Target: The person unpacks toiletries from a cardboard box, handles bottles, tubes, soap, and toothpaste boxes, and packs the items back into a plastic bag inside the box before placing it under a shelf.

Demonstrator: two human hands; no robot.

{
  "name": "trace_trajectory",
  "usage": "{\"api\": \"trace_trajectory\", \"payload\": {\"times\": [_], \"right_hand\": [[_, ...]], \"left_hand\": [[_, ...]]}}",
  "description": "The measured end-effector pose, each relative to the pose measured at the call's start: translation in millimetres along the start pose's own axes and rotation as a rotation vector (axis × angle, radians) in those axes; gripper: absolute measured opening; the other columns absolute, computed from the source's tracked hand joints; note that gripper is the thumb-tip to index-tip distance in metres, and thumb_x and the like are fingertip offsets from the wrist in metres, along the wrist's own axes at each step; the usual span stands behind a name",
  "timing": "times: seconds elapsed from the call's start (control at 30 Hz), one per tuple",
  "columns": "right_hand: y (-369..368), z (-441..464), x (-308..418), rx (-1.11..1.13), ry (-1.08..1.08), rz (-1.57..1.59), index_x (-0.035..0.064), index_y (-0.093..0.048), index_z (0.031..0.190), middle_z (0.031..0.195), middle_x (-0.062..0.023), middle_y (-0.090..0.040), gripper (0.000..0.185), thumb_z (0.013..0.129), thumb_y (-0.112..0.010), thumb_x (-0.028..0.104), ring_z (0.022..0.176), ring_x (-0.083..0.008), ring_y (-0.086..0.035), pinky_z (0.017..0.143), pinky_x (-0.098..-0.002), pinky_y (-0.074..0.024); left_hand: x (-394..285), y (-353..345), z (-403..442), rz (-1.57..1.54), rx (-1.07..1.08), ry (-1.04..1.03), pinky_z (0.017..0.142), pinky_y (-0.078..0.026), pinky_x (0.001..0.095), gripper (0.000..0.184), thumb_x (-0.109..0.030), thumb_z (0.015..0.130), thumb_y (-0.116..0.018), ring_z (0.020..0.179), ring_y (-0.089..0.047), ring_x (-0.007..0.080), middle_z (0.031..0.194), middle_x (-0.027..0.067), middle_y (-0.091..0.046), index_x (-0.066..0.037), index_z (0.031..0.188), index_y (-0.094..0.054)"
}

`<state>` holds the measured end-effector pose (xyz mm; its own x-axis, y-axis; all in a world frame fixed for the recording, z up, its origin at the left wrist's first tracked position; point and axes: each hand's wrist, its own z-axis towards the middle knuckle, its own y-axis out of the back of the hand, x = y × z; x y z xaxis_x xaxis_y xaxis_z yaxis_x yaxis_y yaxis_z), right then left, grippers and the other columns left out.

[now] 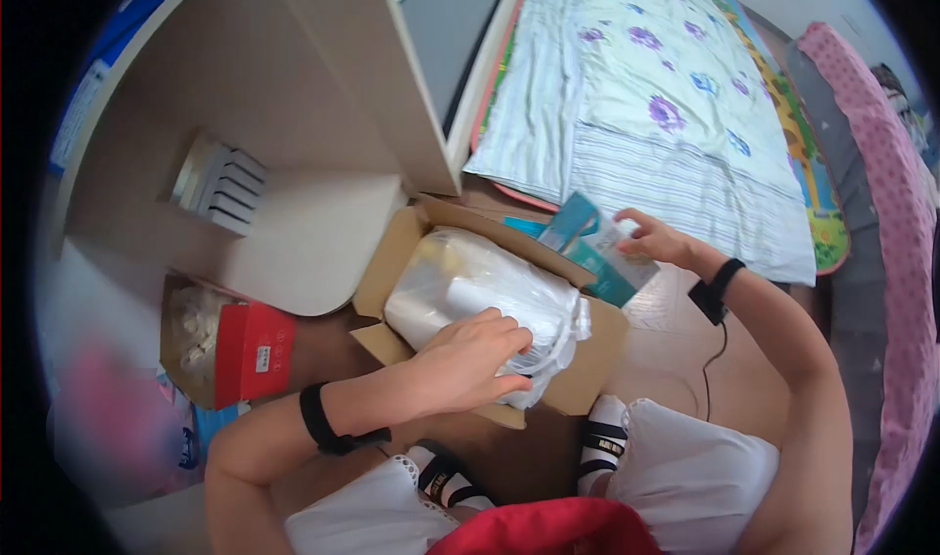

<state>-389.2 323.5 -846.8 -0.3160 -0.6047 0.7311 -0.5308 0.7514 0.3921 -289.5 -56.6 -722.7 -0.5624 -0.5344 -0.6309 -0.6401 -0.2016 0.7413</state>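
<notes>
An open cardboard box (587,359) stands on the floor in front of my knees. Inside lies a bulky white bundle in a clear plastic bag (490,281), its gathered end towards me. My left hand (475,359) rests over the near side of the bag, fingers curled onto the bunched plastic. Beyond the box's right edge, my right hand (654,239) pinches the upper edge of a teal and white carton (612,266). The carton is tilted, and its lower left part is behind the box flap.
To the left is a red-fronted box (262,351) with crumpled pale contents, beside a wooden cabinet (313,85). A mat with a floral sheet (666,85) lies ahead. Pink dotted fabric (871,134) runs along the right. A dark cable (707,369) trails near my right forearm.
</notes>
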Motion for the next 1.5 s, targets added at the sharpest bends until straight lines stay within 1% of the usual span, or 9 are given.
{"api": "trace_trajectory", "payload": {"times": [0.2,0.4,0.5,0.63,0.7,0.8,1.0,1.3,1.5], "right_hand": [[-20,27,27,-0.358,0.412,-0.515,0.0125,-0.056,0.125,0.103,-0.0201,-0.068,0.038,0.089,-0.066,0.018,0.099,-0.036,-0.066,0.084,-0.045,-0.0512],[-39,-31,145,-0.452,0.671,-0.204,0.0027,-0.061,0.106,0.081,-0.0174,-0.068,0.017,0.091,-0.057,0.009,0.077,-0.0315,-0.07,0.072,-0.0417,-0.0541],[-55,-70,179,0.103,0.598,-0.018,0.0007,-0.063,0.095,0.081,-0.013,-0.07,0.014,0.088,-0.054,0.009,0.072,-0.0229,-0.068,0.068,-0.0365,-0.0538],[-67,-78,178,0.604,0.506,-0.541,-0.0008,-0.06,0.091,0.078,-0.0138,-0.067,0.014,0.089,-0.057,0.013,0.077,-0.0285,-0.067,0.072,-0.0413,-0.051],[-79,-80,169,0.6,0.568,-0.66,-0.0008,-0.06,0.095,0.084,-0.0157,-0.066,0.014,0.089,-0.057,0.012,0.083,-0.0308,-0.066,0.077,-0.0419,-0.0507],[-106,-74,146,0.394,0.712,-0.757,0.0018,-0.057,0.115,0.113,-0.0179,-0.058,0.027,0.089,-0.06,0.011,0.106,-0.0332,-0.061,0.089,-0.0422,-0.0506],[-135,-62,127,-0.007,0.868,-1.043,0.0068,-0.045,0.138,0.133,-0.0183,-0.044,0.058,0.087,-0.07,0.016,0.115,-0.0327,-0.056,0.091,-0.0411,-0.0524],[-112,-80,160,0.132,0.507,-1.474,0.0055,-0.069,0.095,0.091,-0.006,-0.07,0.02,0.076,-0.073,0.01,0.081,-0.0226,-0.07,0.073,-0.0332,-0.0534],[-94,-124,210,0.258,0.23,-1.604,0.0114,-0.072,0.079,0.094,-0.0047,-0.068,0.006,0.073,-0.073,0.01,0.087,-0.0182,-0.068,0.067,-0.0317,-0.0501]], "left_hand": [[5,-34,15,-0.108,0.156,0.122,0.096,-0.045,0.0426,0.034,-0.025,0.089,-0.072,0.109,-0.056,0.033,0.108,0.0137,-0.064,-0.002,0.111,-0.06],[10,-39,12,-0.194,0.128,0.223,0.068,-0.05,0.0386,0.024,-0.021,0.093,-0.069,0.073,-0.062,0.0265,0.088,0.0088,-0.066,-0.004,0.109,-0.063],[5,-12,14,-0.614,0.164,0.468,0.064,-0.047,0.0304,0.021,-0.02,0.096,-0.063,0.068,-0.059,0.0137,0.071,0.0036,-0.058,-0.006,0.112,-0.065],[5,14,9,-1.145,-0.322,0.484,0.057,-0.038,0.0216,0.021,-0.015,0.099,-0.057,0.063,-0.047,0.0014,0.068,-0.0063,-0.051,-0.008,0.118,-0.065],[-21,39,12,-1.212,-0.67,0.515,0.056,-0.036,0.0223,0.022,-0.012,0.1,-0.055,0.06,-0.045,0.0021,0.064,-0.0087,-0.046,-0.007,0.119,-0.064],[-6,66,-14,-1.39,-0.711,0.263,0.052,-0.035,0.0227,0.033,-0.021,0.102,-0.053,0.053,-0.039,0.0053,0.059,-0.0073,-0.034,-0.001,0.127,-0.058],[-48,68,-37,-1.457,-0.819,0.454,0.054,-0.031,0.0252,0.036,-0.027,0.104,-0.048,0.055,-0.035,0.0076,0.059,-0.0056,-0.032,0.005,0.117,-0.057],[-37,68,-43,-1.462,-0.75,0.432,0.053,-0.027,0.0253,0.028,-0.025,0.103,-0.052,0.055,-0.034,0.0065,0.059,-0.0063,-0.033,0.001,0.109,-0.059],[-45,66,-41,-1.391,-0.738,0.498,0.054,-0.026,0.0242,0.029,-0.024,0.102,-0.053,0.056,-0.033,0.0048,0.062,-0.0075,-0.035,0.001,0.113,-0.058]]}}
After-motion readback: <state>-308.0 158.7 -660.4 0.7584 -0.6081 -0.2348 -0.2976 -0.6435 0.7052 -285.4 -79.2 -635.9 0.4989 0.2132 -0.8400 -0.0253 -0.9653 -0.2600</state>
